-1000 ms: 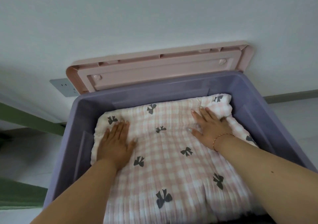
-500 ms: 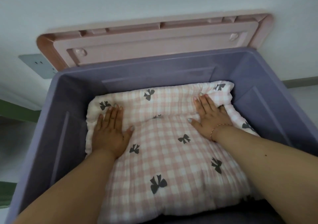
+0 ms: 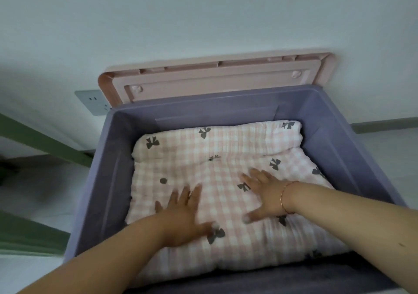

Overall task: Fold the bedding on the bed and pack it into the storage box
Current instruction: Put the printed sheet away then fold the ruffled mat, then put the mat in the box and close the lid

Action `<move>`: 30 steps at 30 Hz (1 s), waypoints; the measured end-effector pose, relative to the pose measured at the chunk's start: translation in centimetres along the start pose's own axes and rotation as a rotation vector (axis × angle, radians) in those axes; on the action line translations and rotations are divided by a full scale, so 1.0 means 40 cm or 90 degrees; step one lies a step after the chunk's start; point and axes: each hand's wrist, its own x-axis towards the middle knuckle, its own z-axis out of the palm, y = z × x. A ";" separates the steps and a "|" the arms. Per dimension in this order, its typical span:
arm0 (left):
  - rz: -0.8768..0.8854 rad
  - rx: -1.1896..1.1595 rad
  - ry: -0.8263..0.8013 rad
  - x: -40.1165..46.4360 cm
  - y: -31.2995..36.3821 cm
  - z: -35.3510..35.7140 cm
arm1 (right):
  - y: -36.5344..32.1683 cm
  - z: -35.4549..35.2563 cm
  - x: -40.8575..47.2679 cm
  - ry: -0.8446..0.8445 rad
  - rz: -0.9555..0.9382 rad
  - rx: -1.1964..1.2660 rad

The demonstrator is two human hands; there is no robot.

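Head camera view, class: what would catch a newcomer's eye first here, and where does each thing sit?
The pink gingham quilt printed with dark bows fills the purple storage box at centre frame. Both hands lie flat on it with fingers spread, the left hand nearer the box's front, the right hand wearing a thin bracelet. The pink lid leans against the white wall behind.

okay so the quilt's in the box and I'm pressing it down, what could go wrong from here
The checked quilt puffs up at the far right corner, so it may spring back and block the pink lid from closing. Both the left hand and right hand press flat and open near the front, leaving the back unpressed. The purple storage box could shift under uneven pushing.
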 end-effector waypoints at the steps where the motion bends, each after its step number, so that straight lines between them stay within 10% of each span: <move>1: -0.002 0.039 -0.016 -0.008 0.010 0.023 | -0.006 0.009 -0.005 -0.018 -0.002 -0.023; 20: -0.059 0.078 -0.040 -0.020 0.073 0.122 | -0.005 0.096 -0.046 0.025 0.001 -0.005; 25: -0.046 0.045 0.037 -0.038 0.091 0.028 | -0.045 -0.141 -0.064 0.387 -0.017 0.342; 30: 0.032 -0.545 0.407 -0.028 0.129 -0.289 | -0.063 -0.399 -0.057 0.455 -0.105 0.984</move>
